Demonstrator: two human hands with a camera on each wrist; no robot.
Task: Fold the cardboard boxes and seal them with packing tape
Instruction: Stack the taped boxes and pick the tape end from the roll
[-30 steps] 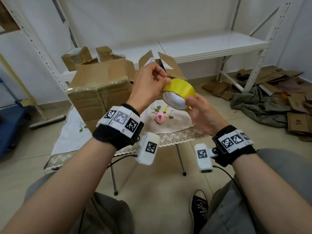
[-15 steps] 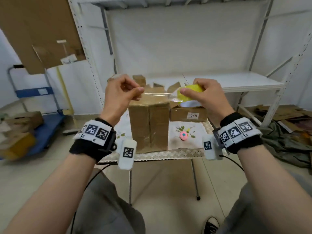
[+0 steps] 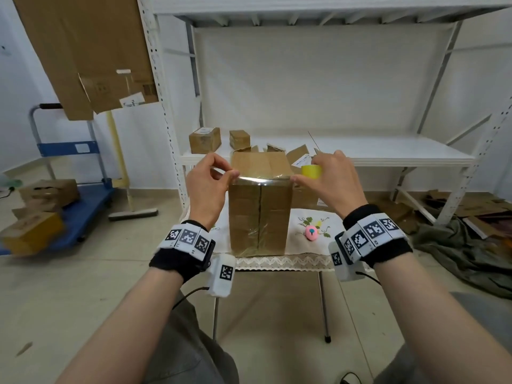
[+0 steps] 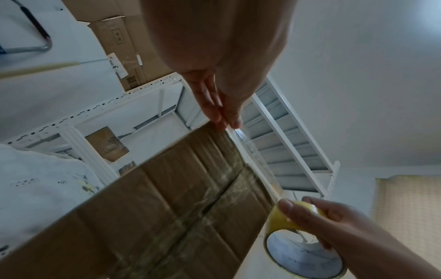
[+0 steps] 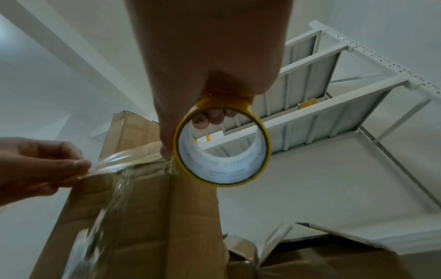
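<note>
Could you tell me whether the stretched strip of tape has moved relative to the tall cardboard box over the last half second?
Yes. The strip of tape has come down from above the tall cardboard box to its top front edge.

tape strip (image 3: 263,179) lowered onto box (image 3: 260,206) top edge, hands moved down and apart
</note>
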